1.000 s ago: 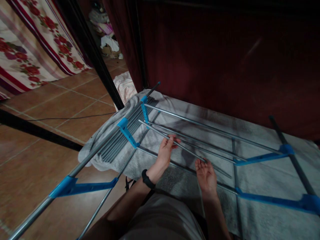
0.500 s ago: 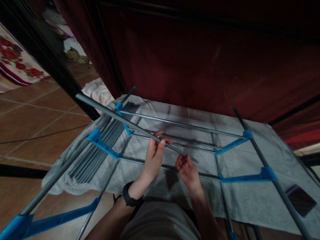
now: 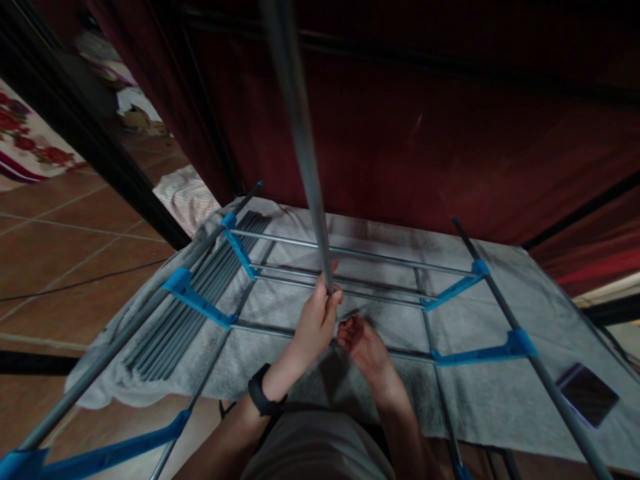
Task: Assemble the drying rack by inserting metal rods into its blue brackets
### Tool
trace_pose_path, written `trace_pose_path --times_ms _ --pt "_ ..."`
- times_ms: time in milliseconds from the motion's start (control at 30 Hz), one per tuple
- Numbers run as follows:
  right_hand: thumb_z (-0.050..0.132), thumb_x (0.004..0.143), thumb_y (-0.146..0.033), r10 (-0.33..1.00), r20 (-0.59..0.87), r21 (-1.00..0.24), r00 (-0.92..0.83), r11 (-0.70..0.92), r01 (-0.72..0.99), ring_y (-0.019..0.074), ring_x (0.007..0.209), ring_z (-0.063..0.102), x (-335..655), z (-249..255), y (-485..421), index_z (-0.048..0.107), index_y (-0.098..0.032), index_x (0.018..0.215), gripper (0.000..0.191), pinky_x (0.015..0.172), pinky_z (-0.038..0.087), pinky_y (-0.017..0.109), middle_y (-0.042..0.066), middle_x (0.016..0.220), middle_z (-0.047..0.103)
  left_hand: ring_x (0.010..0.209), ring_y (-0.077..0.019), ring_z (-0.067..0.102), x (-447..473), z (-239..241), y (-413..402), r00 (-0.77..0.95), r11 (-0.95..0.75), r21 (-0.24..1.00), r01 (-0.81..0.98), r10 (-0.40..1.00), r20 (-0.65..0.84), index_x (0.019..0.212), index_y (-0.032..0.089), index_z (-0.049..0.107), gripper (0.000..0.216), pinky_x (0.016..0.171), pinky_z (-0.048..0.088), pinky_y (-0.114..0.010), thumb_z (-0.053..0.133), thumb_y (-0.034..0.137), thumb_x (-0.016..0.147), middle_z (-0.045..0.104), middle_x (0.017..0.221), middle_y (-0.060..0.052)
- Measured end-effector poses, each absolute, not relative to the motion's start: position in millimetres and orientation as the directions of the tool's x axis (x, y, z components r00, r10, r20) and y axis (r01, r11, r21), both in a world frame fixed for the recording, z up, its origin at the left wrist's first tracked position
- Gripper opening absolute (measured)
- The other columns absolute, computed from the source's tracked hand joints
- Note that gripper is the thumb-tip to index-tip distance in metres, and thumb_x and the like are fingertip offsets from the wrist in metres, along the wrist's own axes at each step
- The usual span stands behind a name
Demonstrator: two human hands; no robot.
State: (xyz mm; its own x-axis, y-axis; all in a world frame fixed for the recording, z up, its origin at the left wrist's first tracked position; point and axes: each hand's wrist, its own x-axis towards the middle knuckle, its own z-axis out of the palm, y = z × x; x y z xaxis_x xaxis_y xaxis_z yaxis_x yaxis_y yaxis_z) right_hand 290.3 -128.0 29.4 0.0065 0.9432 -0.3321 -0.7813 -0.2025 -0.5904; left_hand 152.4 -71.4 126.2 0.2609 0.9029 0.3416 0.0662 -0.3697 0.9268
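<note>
A long grey metal tube [image 3: 307, 160] rises steeply from my left hand [image 3: 317, 313], its upper end running out of the top of the view. My left hand, with a black band on the wrist, is closed around the tube near its lower part. Just to the right and slightly lower is my right hand [image 3: 367, 347], palm up with its fingers curled in. A small thin grey piece shows by those fingertips; what they hold is unclear. Both hands are over a rack frame of grey tubes with blue plastic brackets [image 3: 200, 300].
Several loose grey tubes [image 3: 190, 307] lie side by side on a grey cloth [image 3: 480, 393] at the left. A phone [image 3: 589, 395] rests on the cloth at the right. Behind stands a dark red panel [image 3: 400, 147]. Floor tiles [image 3: 100, 267] show at the left.
The tube in my left hand has swung from a slant toward the left to nearly upright. My right hand has shifted a little left, and its fingers are more curled.
</note>
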Motion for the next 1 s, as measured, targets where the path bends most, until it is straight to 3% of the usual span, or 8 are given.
trace_pose_path --times_ms 100,233,433,600,833,1000 --pt "0.087 0.08 -0.045 0.93 -0.302 -0.692 0.211 -0.061 -0.72 0.016 0.082 0.071 301 26 -129 0.074 -0.025 0.088 0.025 0.076 0.058 0.029 0.001 0.087 0.077 0.105 -0.0239 0.069 145 134 -64 0.271 -0.432 0.896 0.098 0.878 0.394 0.152 0.023 0.056 0.046 0.101 0.053 -0.038 0.051 0.035 0.108 0.074 0.115 -0.01" --pt "0.087 0.076 -0.042 0.888 -0.297 -0.754 0.352 0.009 -0.657 0.0161 0.085 0.07 317 27 -129 0.074 -0.025 0.087 0.025 0.08 0.056 0.03 0.001 0.089 0.077 0.122 -0.0274 0.067 144 129 -60 0.344 -0.53 0.838 0.131 0.817 0.463 0.142 0.025 0.066 0.038 0.108 0.051 -0.041 0.05 0.031 0.107 0.074 0.129 -0.012" --pt "0.089 0.07 -0.037 0.844 -0.277 -0.786 0.459 0.075 -0.613 0.0171 0.086 0.071 332 28 -134 0.075 -0.025 0.086 0.025 0.08 0.056 0.03 0.0 0.088 0.076 0.104 -0.0272 0.069 139 109 -54 0.495 -0.638 0.675 0.37 0.75 0.438 0.138 0.025 0.07 0.038 0.096 0.053 -0.042 0.047 0.024 0.107 0.076 0.112 -0.011" --pt "0.09 0.069 -0.039 0.819 -0.293 -0.793 0.492 0.079 -0.604 0.0163 0.084 0.07 336 22 -136 0.075 -0.024 0.086 0.027 0.08 0.056 0.03 0.001 0.088 0.077 0.102 -0.0268 0.066 126 91 -48 0.555 -0.667 0.501 0.552 0.742 0.376 0.139 0.025 0.068 0.042 0.094 0.05 -0.041 0.045 0.016 0.106 0.074 0.11 -0.01" --pt "0.09 0.068 -0.034 0.776 -0.328 -0.793 0.538 0.084 -0.604 0.0157 0.082 0.071 339 13 -138 0.076 -0.024 0.089 0.027 0.08 0.057 0.03 0.001 0.089 0.078 0.101 -0.0273 0.067 115 62 -45 0.612 -0.665 0.389 0.637 0.744 0.27 0.141 0.023 0.067 0.05 0.093 0.048 -0.041 0.042 0.006 0.1 0.074 0.109 -0.01" --pt "0.088 0.072 -0.033 0.723 -0.307 -0.819 0.619 0.131 -0.559 0.0167 0.096 0.074 348 8 -143 0.073 -0.025 0.101 0.033 0.084 0.059 0.029 0.002 0.104 0.078 0.1 -0.0289 0.068 112 45 -44 0.65 -0.678 0.318 0.663 0.732 0.207 0.14 0.021 0.068 0.052 0.093 0.048 -0.044 0.04 0.005 0.099 0.076 0.109 -0.011"
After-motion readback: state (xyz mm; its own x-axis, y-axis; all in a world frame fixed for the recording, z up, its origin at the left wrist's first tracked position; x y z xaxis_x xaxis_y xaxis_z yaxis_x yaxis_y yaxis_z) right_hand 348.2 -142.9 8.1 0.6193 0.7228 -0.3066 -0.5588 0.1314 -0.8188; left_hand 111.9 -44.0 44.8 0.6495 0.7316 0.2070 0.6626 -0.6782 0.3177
